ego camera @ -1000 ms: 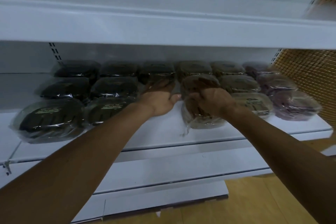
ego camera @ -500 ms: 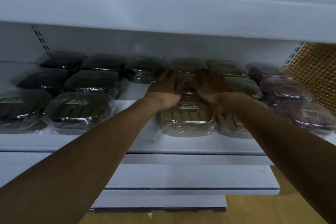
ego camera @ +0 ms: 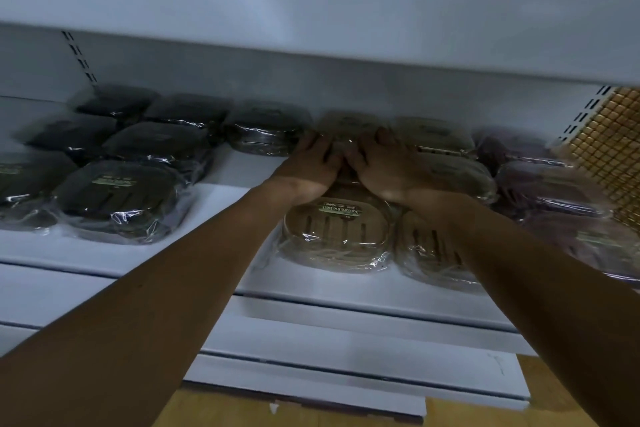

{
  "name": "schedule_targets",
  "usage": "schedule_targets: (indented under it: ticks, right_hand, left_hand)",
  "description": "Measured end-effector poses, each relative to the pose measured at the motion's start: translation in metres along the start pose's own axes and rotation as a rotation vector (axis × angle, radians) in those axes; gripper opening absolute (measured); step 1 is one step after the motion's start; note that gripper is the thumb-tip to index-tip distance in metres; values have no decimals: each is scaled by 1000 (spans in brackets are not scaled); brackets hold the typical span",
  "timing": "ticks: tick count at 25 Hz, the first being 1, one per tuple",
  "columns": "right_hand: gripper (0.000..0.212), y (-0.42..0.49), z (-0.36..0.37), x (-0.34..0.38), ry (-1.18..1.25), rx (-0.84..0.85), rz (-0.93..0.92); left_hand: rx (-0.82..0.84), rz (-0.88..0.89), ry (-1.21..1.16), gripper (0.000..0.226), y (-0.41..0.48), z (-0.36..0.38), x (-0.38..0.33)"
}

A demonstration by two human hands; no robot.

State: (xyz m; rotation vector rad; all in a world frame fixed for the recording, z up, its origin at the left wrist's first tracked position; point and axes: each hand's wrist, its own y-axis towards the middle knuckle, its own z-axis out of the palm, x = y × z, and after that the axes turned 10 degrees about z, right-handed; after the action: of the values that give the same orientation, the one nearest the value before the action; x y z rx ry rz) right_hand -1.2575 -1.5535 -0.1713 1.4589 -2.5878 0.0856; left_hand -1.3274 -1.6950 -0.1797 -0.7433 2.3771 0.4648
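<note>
Plastic-wrapped oval slatted trays lie in rows on a white shelf (ego camera: 225,263). A tan tray (ego camera: 337,239) with a green label sits flat at the shelf front, with another tan one (ego camera: 426,253) beside it under my right forearm. My left hand (ego camera: 308,166) and my right hand (ego camera: 384,170) lie side by side, fingers straight, on the wrapped tan tray behind the front one; that tray is mostly hidden. A further tan tray (ego camera: 346,121) sits just beyond my fingertips.
Dark wrapped trays (ego camera: 117,198) fill the shelf's left part, purple ones (ego camera: 554,184) the right. A white upper shelf (ego camera: 311,10) hangs low overhead. A gold mesh panel (ego camera: 609,149) closes the right side. Bare shelf (ego camera: 242,166) shows left of my left hand. Wooden floor (ego camera: 311,416) lies below.
My right hand gripped a tan tray a second ago; that tray now lies flat at the shelf front. Both hands have reached deeper, onto the tray behind. The view shifted closer.
</note>
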Motion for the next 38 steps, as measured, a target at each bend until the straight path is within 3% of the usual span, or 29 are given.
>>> schedule_targets:
  ticks: [4, 7, 10, 12, 16, 20, 24, 28, 32, 36, 38]
  right_hand:
    - [64, 0, 4, -3, -34, -18, -32]
    - [80, 3, 9, -3, -65, 3, -75]
    - [55, -2, 3, -5, -29, 9, -81]
    - [53, -10, -7, -6, 35, 19, -25]
    - [80, -7, -3, -9, -4, 32, -31]
    - [52, -7, -4, -4, 54, 51, 26]
    - [44, -7, -4, -5, 47, 67, -12]
    - [58, -4, -2, -8, -13, 54, -28]
    - [64, -22, -10, -12, -8, 61, -20]
    - [82, -72, -7, -11, -149, -69, -61]
    - [80, -84, -6, -10, -169, -63, -74]
  left_hand:
    - [-22, 13, -20, 52, 0, 1, 2]
    - [-16, 8, -11, 53, 0, 4, 5]
    - [44, -8, 5, 63, 2, -1, 7]
    - [28, -37, -34, 79, -2, -6, 10]
    - [36, -46, -57, 66, -7, -4, 15]
    - [36, -18, -93, 66, 1, -6, 14]
    - [38, -24, -60, 72, 2, 0, 20]
    - [57, -38, -104, 75, 1, -1, 21]
    - [-64, -29, -220, 68, -22, -5, 17]
    - [-64, -34, -271, 62, -66, 5, 9]
    - [-58, -36, -332, 61, -78, 11, 4]
